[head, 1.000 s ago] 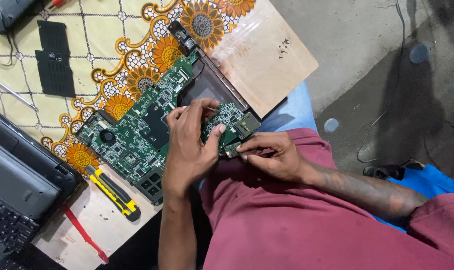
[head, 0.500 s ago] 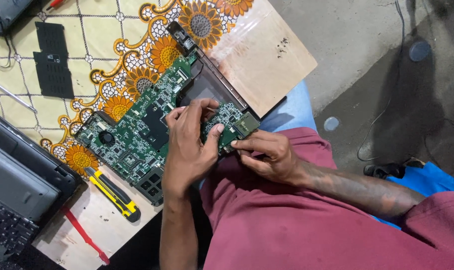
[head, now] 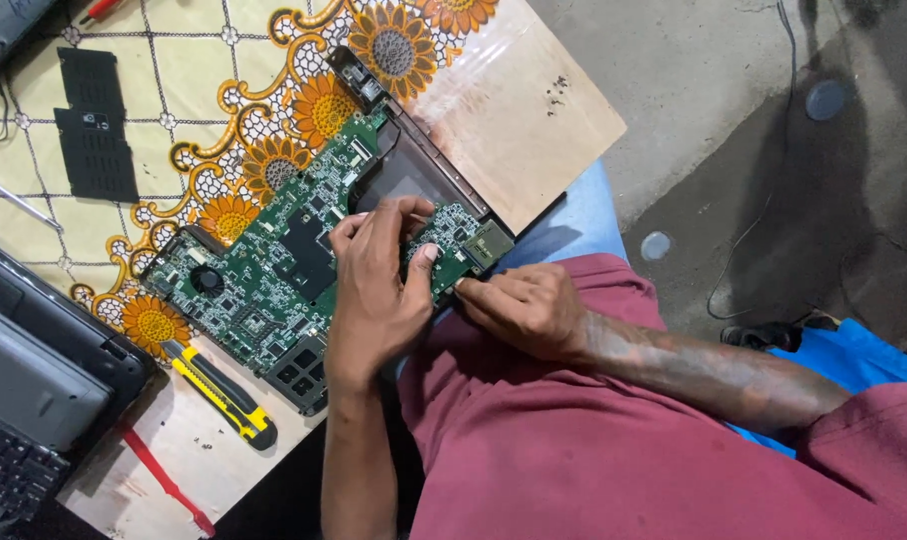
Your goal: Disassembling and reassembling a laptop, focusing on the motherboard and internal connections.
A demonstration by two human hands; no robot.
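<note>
While the large green laptop circuit board (head: 274,270) lies across the sunflower-patterned cloth on the tabletop (head: 534,110), the left hand (head: 379,295) presses down on its near end, fingers curled, and the right hand (head: 519,310) pinches that end's edge. A yellow-and-black utility knife (head: 224,393) lies nearby.

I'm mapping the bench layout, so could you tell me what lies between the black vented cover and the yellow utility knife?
In the head view, the green circuit board's left end, on sunflower-patterned cloth.

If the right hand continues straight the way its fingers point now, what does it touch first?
The right hand already meets the green circuit board at its near edge; further on, probably the left hand's thumb.
</note>
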